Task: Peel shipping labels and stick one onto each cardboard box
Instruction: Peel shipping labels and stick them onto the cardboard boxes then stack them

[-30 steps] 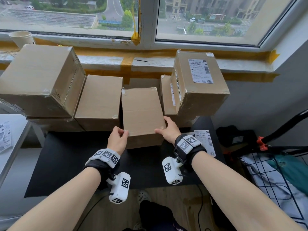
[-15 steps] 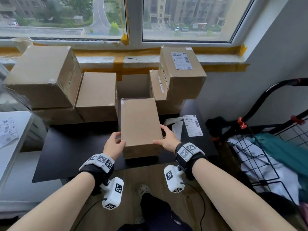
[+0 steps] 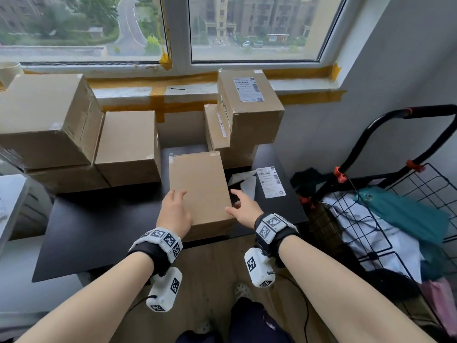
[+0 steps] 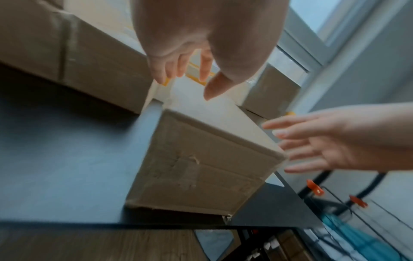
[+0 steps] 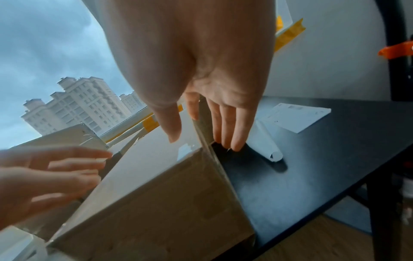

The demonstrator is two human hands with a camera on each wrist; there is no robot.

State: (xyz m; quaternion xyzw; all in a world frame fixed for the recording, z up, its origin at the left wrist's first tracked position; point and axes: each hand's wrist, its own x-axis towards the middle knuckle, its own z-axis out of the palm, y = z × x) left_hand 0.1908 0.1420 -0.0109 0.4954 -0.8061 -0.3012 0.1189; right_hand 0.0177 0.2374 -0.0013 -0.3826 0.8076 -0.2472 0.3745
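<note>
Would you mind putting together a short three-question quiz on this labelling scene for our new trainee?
1. True or false: the plain box between the left hand and right hand already bears a label on its top.
2. Where does the loose shipping label lie? A) on the windowsill B) on the black table, to the right of the plain box C) in the wire cart
3. Fill in: the labelled box sits on top of other ______, near the window.

Key: 1 false, its top is bare; 2 B; 3 boxes.
</note>
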